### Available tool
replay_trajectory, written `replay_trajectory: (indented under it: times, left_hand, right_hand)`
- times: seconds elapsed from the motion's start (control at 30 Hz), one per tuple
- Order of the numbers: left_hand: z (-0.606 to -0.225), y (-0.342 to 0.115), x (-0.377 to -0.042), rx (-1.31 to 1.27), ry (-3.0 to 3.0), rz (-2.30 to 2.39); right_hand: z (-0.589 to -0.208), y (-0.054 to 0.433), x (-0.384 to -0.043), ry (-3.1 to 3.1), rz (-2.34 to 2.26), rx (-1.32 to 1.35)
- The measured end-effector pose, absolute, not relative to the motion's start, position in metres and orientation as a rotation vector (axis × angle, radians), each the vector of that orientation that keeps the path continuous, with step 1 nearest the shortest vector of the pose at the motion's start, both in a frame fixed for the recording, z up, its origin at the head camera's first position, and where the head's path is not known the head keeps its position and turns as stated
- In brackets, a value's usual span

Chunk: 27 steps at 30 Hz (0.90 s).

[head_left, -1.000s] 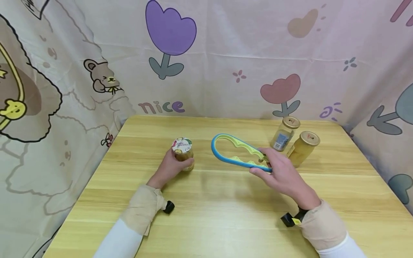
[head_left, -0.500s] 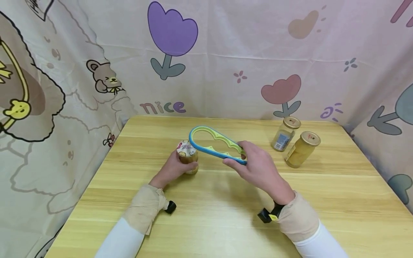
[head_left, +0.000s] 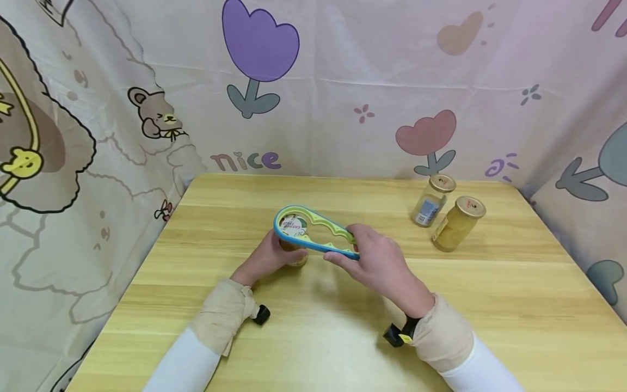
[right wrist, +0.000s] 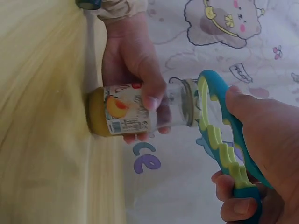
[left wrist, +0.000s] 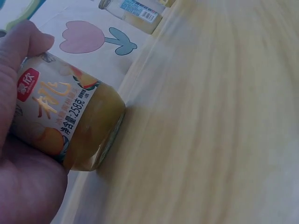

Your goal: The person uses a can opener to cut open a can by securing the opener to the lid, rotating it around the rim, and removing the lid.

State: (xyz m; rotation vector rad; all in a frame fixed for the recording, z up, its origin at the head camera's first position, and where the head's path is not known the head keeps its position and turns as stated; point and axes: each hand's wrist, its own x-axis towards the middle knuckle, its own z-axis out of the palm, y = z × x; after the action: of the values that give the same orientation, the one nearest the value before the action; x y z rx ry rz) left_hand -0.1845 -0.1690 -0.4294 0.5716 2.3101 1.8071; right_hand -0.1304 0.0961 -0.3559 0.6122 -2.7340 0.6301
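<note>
My left hand (head_left: 268, 255) grips a glass jar of peaches (left wrist: 51, 107) round its body, standing on the table in the head view. My right hand (head_left: 384, 267) holds a jar opener (head_left: 318, 246), blue outside with a lime-green toothed inner edge, by its handle end. Through the wide end of its loop shows the jar's printed lid (head_left: 293, 224). In the right wrist view the loop's end is right at the lid (right wrist: 190, 102); whether it sits round the rim I cannot tell. Fruit and liquid fill the jar's lower part.
Two more jars with gold lids stand at the back right: a clear jar (head_left: 428, 207) with a blue label and a jar of yellow fruit (head_left: 455, 228). The wooden table (head_left: 313, 337) meets a printed cloth backdrop (head_left: 333, 130) behind and at the sides.
My right hand has carried the jar opener leftward, then lowered it over the jar's lid. The left hand and its jar have shifted slightly right. Both back jars stay put.
</note>
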Motion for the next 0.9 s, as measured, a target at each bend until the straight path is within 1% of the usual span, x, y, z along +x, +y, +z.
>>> replay_trajectory:
  times: [0.9]
  left_hand:
    - [-0.4305,-0.1681,-0.1851,0.653,2.221,1.864]
  right_hand:
    - [-0.3642,0.0904,-0.1329,-2.733,0.599,0.622]
